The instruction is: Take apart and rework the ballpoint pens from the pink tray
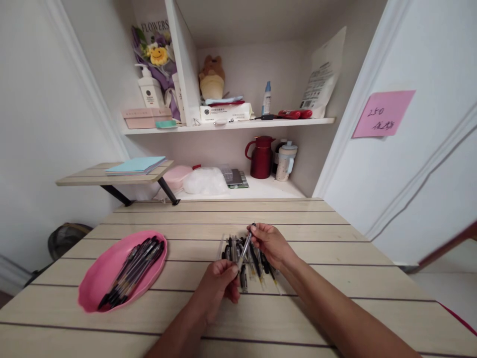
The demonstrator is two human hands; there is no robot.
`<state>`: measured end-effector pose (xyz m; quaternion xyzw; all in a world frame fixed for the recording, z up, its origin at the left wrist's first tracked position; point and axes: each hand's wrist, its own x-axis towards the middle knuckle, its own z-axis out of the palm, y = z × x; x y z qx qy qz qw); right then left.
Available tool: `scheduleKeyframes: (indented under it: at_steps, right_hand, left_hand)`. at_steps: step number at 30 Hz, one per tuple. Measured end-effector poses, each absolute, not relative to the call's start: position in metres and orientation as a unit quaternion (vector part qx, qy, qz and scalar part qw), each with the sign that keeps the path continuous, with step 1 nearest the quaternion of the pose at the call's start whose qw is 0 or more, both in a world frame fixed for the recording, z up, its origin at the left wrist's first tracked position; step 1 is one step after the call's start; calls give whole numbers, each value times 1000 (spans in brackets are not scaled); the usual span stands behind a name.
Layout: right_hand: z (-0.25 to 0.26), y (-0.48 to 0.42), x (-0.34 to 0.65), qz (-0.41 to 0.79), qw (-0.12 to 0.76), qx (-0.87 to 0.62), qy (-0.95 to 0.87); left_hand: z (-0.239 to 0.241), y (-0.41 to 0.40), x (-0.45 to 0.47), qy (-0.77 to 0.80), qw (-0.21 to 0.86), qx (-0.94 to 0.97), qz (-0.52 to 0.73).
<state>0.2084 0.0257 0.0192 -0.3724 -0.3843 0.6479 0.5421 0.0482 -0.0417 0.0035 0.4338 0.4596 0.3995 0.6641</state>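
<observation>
Between my two hands is a clear-barrelled pen [246, 245], tilted up toward the right. My left hand [221, 282] pinches its lower end, and the fingers of my right hand [271, 243] close on its dark upper end. Right under the pen, pen parts [257, 263] lie in a loose heap on the table: black caps, clear barrels and thin refills with yellowish ends. My hands cover part of this heap. Off to the left, a pink scalloped tray [90, 283] holds a bundle of black-capped pens [134, 271].
The plank-patterned table [298, 318] runs back to a white shelf unit. At the back left stands a small raised shelf [89, 174] with blue paper [136, 165]. A red jug [261, 158] and a pale cup [286, 161] stand in the lower compartment.
</observation>
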Motion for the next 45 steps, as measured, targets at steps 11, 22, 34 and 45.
scheduleKeyframes:
  at_steps: [11,22,34,45]
  right_hand:
    - [19,46,264,468,394,-556,-563]
    - [12,38,252,402,162,-565,-702]
    - [15,22,208,635,452,-412,-472]
    - [26,17,209,679,477,-321,-456]
  left_hand:
    - [-2,-41,46,488,656,406,408]
    - [-1,-39,48,499,645,375,441]
    - [2,-42,55,496,608,414,461]
    - [4,-41,48,457,671,415,412]
